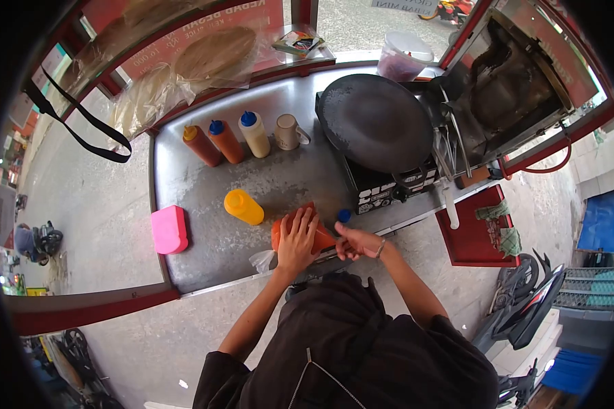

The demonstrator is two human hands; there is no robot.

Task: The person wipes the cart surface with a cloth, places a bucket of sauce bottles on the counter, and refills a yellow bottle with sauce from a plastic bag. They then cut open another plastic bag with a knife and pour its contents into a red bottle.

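Observation:
My left hand (296, 247) presses over an orange, pouch-like thing (324, 239) near the front edge of the metal counter, its fingers wrapped across the top. Most of the orange thing is hidden under that hand, and I cannot tell its exact kind. Just to the right, my right hand (359, 244) hangs by the counter edge with loosely bent fingers apart and nothing in them. A small blue cap (344, 215) lies beyond its fingertips. A yellow squeeze bottle (244, 207) stands left of my left hand, and crumpled clear plastic (262, 261) sticks out beside my wrist.
Three sauce bottles (229, 143) and a mug (288, 132) stand farther back. A large dark pan (375, 123) covers the stove at right, beside a knife (450, 206) and tongs. A pink box (169, 230) sits on the left edge. Bagged flatbreads (215, 56) lie on the shelf.

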